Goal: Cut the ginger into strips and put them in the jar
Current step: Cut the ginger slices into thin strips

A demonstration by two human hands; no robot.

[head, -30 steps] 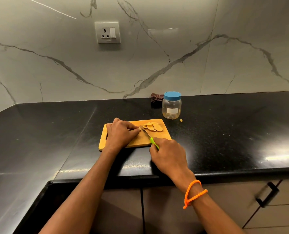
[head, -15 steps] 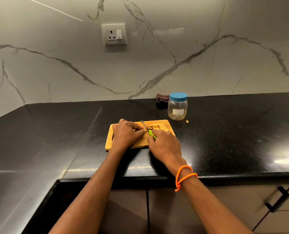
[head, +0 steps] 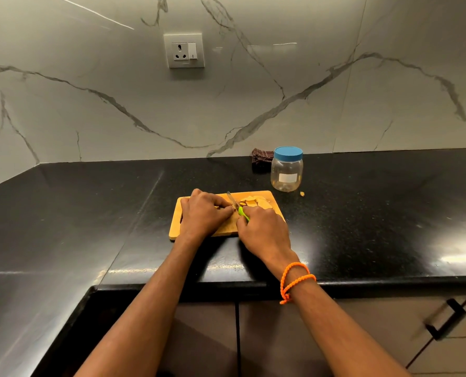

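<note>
Right hand [head: 264, 229] grips green-handled knife [head: 238, 206], blade angled far-left over the cutting board [head: 199, 235]. Left hand [head: 204, 213], fingers curled, pins ginger piece, mostly hidden under fingers. Ginger slices [head: 253, 201] lie at board's far right. Lidded jar [head: 286, 170] just beyond, dark cloth [head: 260, 157] behind it, small scrap [head: 302, 194] on table [head: 375, 213]. Board near table's front edge; open room both sides. Hands much as 0.5 s ago.

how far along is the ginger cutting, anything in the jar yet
Done: a pile of cut ginger pieces lies on the cutting board. In hand: the right hand grips the green-handled knife, while the left hand holds down ginger mostly hidden beneath it. Left: the jar stands behind the board with its blue lid on and looks empty, so transferring has not begun.
</note>
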